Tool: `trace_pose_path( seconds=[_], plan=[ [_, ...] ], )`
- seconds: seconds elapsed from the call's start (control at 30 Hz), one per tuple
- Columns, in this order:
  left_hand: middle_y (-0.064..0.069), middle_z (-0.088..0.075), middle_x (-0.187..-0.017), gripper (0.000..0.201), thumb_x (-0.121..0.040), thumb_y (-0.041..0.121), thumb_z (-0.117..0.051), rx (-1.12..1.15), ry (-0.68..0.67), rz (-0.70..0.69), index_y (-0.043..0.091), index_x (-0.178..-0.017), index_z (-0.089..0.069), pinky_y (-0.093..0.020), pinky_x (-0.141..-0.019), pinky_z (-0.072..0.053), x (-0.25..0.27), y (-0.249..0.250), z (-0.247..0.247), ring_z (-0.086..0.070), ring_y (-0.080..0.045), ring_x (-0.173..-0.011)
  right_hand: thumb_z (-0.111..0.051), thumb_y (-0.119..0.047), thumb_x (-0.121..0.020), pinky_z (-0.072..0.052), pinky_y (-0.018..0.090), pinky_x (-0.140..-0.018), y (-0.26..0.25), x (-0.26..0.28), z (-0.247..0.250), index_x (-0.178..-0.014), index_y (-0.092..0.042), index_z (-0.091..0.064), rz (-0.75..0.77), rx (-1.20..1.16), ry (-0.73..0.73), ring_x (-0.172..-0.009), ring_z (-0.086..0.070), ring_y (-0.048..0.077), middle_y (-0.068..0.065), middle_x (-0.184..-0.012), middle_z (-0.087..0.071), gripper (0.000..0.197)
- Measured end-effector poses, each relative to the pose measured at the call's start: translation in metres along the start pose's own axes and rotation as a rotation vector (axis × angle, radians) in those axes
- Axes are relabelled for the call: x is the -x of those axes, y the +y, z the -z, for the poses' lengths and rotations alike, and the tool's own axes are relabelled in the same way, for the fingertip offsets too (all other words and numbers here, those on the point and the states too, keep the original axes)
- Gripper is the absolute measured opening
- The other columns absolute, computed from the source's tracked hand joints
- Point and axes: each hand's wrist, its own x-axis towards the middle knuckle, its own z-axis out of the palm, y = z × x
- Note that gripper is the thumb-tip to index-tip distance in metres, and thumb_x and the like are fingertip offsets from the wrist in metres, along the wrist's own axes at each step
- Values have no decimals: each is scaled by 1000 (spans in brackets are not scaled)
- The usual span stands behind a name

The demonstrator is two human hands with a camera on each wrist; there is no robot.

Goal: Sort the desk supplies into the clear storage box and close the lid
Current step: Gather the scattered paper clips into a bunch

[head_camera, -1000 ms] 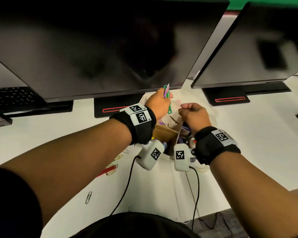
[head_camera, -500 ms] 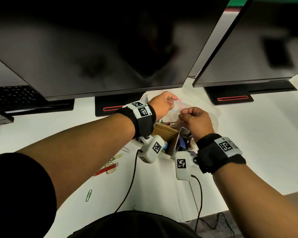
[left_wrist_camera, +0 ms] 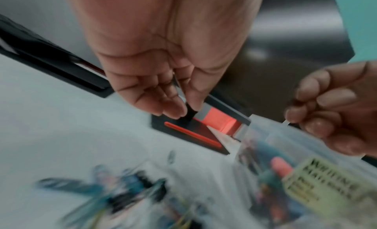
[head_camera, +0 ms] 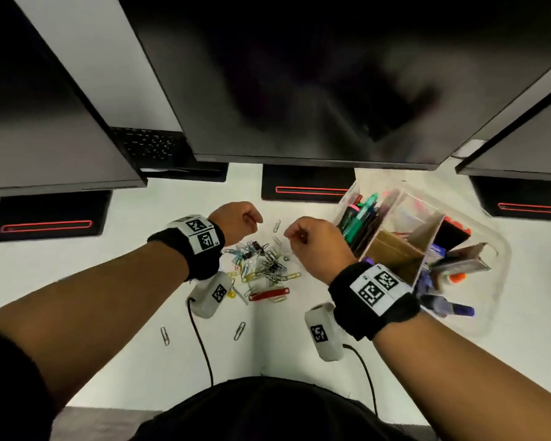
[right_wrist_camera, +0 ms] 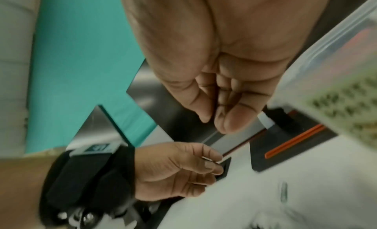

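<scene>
Clear storage box [head_camera: 487, 316] right of hands, lidless, pens and markers already sorted in | clip pile [head_camera: 264, 265] loose on desk [head_camera: 124, 354], unsorted | left hand [head_camera: 236, 221] curled, pinching something small, unclear | right hand [head_camera: 315, 243] likewise | lid unseen.

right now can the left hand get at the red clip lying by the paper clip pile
Probably yes. The red clip lies bare on the desk beside the left wrist, nothing over it. But the left hand already seems to pinch something small, so it may need to drop that first.
</scene>
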Motion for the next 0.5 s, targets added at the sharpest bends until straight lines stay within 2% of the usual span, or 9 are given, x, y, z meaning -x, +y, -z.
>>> trace_pose_path(
  seconds=[0.07, 0.17, 0.3, 0.4, 0.5],
  plan=[
    [-12, -63, -109, 23, -87, 2, -56, -153, -32, 27, 5, -108, -63, -18, -77, -41, 5, -21, -2, -58, -24, -97, -48, -3, -88, -42, 21, -90, 4, -4, -20, -113, -9, -65, -19, 182, -102, -108, -59, 22, 8, -117, -65, 30],
    [-9, -59, -121, 26, -88, 12, -58, -297, -62, 96, 13, -113, -61, -31, -92, -44, 6, -44, -10, -56, -28, -110, -46, -4, -89, -37, 24, -98, 21, -11, -45, -126, -9, -55, -77, 415, -213, -119, -52, 23, 11, -129, -54, 39],
    [-10, -56, -124, 30, -88, 21, -56, -365, -54, 117, 14, -118, -56, -34, -96, -42, 5, -56, -26, -52, -29, -116, -45, -5, -87, -38, 30, -100, 43, -16, -67, -129, -9, -49, -163, 553, -256, -119, -49, 29, 12, -130, -48, 42],
    [-10, -55, -125, 37, -90, 24, -56, -305, 10, 123, 14, -124, -50, -35, -97, -43, -1, -52, -35, -50, -27, -117, -50, -4, -85, -40, 30, -96, 51, -20, -70, -125, -11, -52, -202, 465, -196, -114, -51, 33, 14, -125, -51, 41],
    [-9, -54, -126, 37, -90, 22, -53, -259, 13, 121, 15, -126, -47, -37, -98, -43, -8, -44, -40, -49, -27, -117, -47, -6, -87, -46, 32, -92, 55, -20, -74, -121, -7, -55, -189, 377, -135, -109, -56, 34, 18, -116, -58, 34]
  ],
)
